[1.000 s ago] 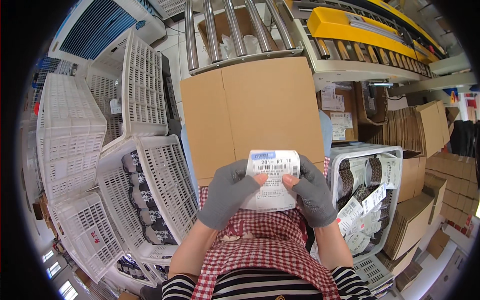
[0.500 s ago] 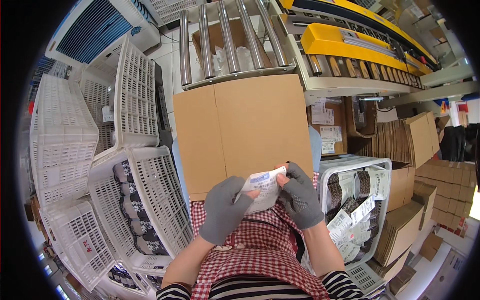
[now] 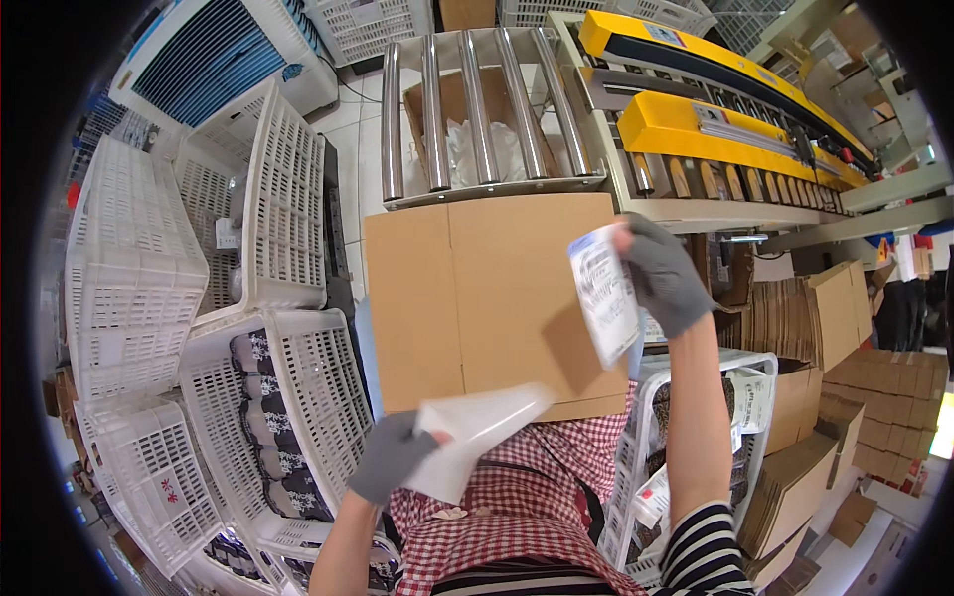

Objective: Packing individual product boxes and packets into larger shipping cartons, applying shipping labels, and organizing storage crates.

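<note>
Pinching a glossy white backing sheet (image 3: 465, 437), the grey-gloved left hand (image 3: 395, 457) is hanging low; the grey-gloved right hand (image 3: 668, 278) is gripping a printed white paper label (image 3: 604, 298), now apparently peeled free, above a brown cardboard box (image 3: 517, 288).

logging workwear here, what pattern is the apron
The apron has red and white checks, best seen in the head view.
</note>
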`<state>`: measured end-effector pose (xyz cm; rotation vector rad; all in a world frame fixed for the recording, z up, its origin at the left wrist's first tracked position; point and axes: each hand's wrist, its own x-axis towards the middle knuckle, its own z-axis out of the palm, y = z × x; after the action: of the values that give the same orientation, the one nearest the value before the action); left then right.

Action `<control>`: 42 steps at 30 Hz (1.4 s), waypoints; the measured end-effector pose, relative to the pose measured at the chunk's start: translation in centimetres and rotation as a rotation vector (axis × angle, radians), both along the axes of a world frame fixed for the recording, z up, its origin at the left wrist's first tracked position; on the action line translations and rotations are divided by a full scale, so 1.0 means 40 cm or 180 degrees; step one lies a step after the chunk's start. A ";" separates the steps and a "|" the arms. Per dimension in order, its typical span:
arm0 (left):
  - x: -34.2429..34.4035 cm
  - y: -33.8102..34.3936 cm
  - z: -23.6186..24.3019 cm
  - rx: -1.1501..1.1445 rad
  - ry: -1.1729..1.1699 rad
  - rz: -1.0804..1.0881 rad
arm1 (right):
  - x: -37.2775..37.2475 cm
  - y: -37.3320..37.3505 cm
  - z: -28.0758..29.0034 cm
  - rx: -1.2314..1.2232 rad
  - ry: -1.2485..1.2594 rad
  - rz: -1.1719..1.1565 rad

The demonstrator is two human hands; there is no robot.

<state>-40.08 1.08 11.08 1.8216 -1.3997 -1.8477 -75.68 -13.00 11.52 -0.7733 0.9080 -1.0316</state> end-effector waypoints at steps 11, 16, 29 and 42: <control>0.045 -0.046 -0.182 -0.0850 0.0128 0.2625 | 0.335 0.013 -0.131 -0.2020 0.5266 0.1939; 0.057 -0.041 -0.279 -0.1792 -0.0689 0.1866 | 0.345 0.117 -0.197 -0.3170 0.4992 0.0696; 0.007 -0.061 -0.107 -0.1080 0.0037 0.1730 | 0.008 0.269 -0.199 -0.0491 0.2734 -0.1243; -0.042 -0.354 0.107 -0.4499 -0.0051 0.0621 | 0.129 -0.029 0.093 0.0068 0.1027 -0.0592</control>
<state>-41.74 -13.09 15.35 1.0752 -1.6930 -0.3640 -70.51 -14.17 15.26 -0.8641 1.2847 -1.0742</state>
